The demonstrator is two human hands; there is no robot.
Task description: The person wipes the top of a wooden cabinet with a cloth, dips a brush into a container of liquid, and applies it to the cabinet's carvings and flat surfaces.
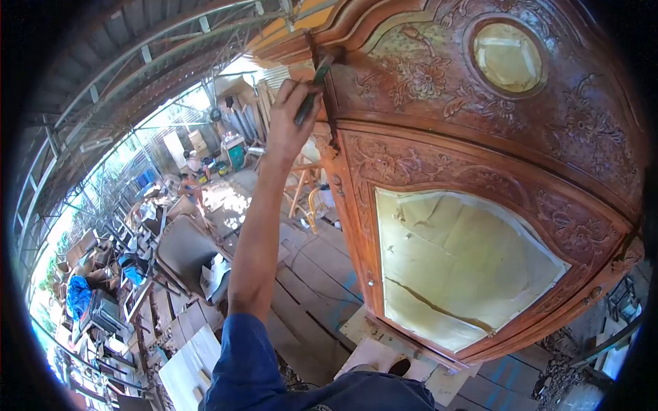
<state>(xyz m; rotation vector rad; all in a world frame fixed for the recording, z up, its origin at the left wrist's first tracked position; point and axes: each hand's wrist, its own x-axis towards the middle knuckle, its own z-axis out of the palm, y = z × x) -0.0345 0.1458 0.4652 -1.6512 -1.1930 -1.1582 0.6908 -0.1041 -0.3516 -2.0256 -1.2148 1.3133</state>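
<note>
L hand [293, 113] gripping brush [318, 77], bristle end at upper edge of carved cabinet [445, 154], papered panel [459, 264] lower down, R hand out of view, can't tell its state

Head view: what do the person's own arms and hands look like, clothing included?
Only the left side shows. A short, dark blue sleeve ends near the elbow, leaving the left forearm bare. The left hand is ungloved, with nothing visible worn at the wrist. The right hand is out of view.
</note>
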